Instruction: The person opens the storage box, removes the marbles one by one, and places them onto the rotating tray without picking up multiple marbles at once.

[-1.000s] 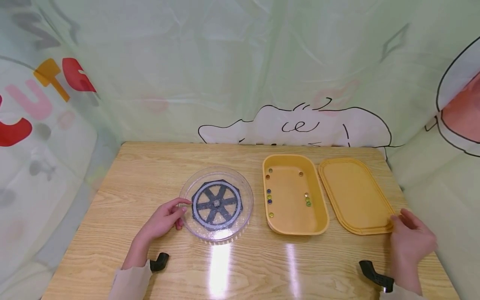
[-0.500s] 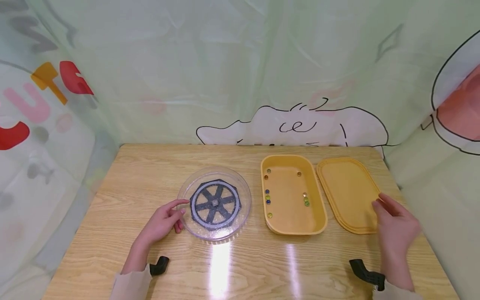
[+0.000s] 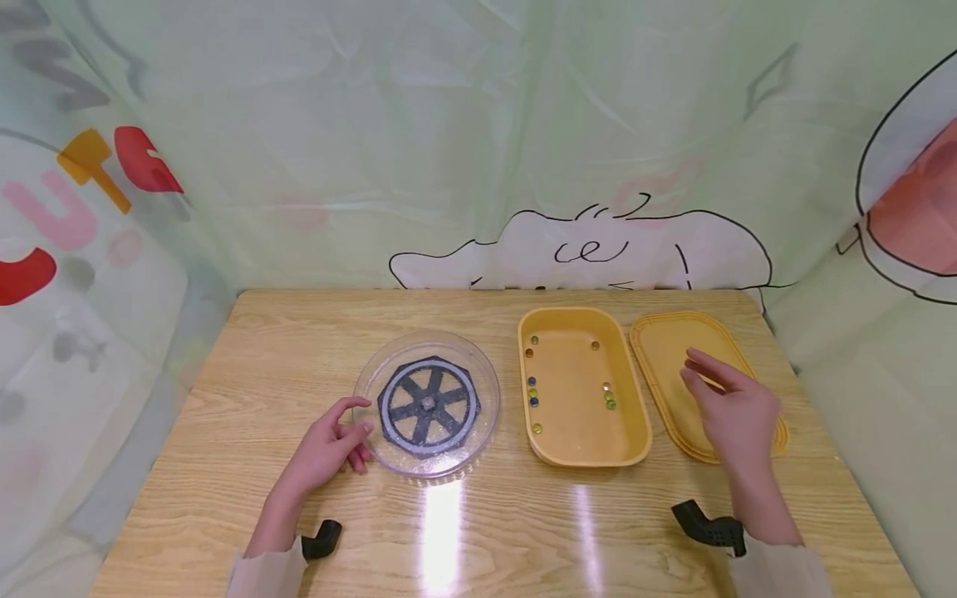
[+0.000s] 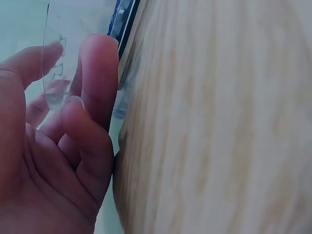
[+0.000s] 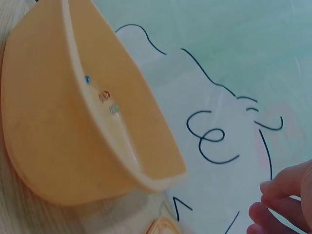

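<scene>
A clear round dish point(image 3: 489, 378) with a black six-spoked wheel shape showing in its middle lies on the left of the table. My left hand point(image 3: 329, 440) rests at its left rim, index finger reaching over the edge, lower fingers loosely bent in the left wrist view beside the clear wall point(image 4: 73, 29). An orange-yellow rectangular tub point(image 3: 571, 453) holds several small coloured glass beads along its sides. Over the flat matching lid point(image 3: 673, 332), my right hand point(image 3: 736, 411) hovers, thumb and index finger loosely bent with nothing visible between them.
The wooden table point(image 3: 292, 332) bears everything; its far edge meets a pale green printed curtain point(image 3: 336, 166). Curtain also lines both sides. In the right wrist view the tub's tall wall point(image 5: 44, 122) stands close at the left.
My right hand has moved left and away from the lid's near right corner to above its middle. The left hand stays by the dish, almost still.
</scene>
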Available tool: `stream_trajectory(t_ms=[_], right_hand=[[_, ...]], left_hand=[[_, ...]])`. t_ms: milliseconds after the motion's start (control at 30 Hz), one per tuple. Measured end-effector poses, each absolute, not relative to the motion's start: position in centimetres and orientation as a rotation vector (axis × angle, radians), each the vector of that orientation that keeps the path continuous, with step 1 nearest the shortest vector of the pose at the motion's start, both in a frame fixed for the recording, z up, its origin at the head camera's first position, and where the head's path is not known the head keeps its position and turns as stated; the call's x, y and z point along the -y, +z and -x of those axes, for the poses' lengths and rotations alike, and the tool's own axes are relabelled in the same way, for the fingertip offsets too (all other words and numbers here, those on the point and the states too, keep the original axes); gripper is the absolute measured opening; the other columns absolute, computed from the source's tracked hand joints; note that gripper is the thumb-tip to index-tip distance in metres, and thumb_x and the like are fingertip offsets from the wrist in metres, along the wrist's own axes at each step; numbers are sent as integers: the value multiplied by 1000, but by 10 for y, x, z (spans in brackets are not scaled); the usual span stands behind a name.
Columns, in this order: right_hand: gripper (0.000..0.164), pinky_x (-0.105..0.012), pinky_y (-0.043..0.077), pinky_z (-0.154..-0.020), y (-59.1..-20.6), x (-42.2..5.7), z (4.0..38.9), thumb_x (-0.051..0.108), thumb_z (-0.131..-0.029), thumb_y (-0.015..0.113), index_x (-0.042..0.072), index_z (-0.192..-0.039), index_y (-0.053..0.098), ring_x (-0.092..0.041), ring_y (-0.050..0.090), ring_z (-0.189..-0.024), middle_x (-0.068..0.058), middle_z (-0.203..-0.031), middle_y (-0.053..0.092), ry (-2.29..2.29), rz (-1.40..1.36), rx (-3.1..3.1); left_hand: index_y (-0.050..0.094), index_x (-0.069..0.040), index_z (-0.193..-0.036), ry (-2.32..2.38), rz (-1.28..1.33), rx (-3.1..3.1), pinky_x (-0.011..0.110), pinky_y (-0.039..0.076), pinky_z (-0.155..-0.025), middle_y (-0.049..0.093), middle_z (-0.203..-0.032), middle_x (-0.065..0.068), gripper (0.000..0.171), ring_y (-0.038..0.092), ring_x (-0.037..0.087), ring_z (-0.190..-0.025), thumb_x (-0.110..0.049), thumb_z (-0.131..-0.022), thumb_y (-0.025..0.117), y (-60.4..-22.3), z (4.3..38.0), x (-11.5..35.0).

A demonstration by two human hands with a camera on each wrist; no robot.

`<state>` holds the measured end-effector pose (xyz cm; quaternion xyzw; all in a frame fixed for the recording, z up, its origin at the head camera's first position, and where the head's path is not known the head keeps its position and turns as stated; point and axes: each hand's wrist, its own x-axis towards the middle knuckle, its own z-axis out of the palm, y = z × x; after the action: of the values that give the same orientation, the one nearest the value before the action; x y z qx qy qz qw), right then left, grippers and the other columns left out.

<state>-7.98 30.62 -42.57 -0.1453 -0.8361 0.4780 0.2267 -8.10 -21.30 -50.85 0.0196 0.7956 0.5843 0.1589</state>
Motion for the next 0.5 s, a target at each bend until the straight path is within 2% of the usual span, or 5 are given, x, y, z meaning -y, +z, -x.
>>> stream_trajectory(t_ms=[133,267,367,500], right_hand=[[31,-8,48,-77,-418,-296,85,11,-91,73,4,-121,71,9,61,-93,-7,-109,74,1309,313,2396],[33,-9,47,-80,-414,-289,91,17,-94,70,4,-125,69,5,60,-99,-14,-118,70,1310,209,2502],[33,-9,47,-81,-411,-283,97,18,-96,68,4,-126,68,-2,62,-104,-16,-121,68,1335,134,2560],[32,-9,48,-79,-406,-274,106,17,-97,68,3,-125,68,0,61,-101,-16,-122,67,1370,32,2610]], left_hand=[[46,-14,-137,1690,-68,-2281,27,48,-46,65,-69,14,40,63,25,-53,-23,-101,61,-512,81,214],[45,-13,-138,1739,-86,-2254,29,51,-50,64,-70,14,41,62,23,-54,-21,-101,61,-517,80,214],[45,-13,-138,1757,-76,-2234,31,54,-53,63,-71,14,40,61,21,-55,-20,-101,60,-520,80,214],[46,-13,-137,1754,-64,-2244,31,54,-54,63,-70,14,39,60,21,-55,-20,-102,60,-520,79,214]])
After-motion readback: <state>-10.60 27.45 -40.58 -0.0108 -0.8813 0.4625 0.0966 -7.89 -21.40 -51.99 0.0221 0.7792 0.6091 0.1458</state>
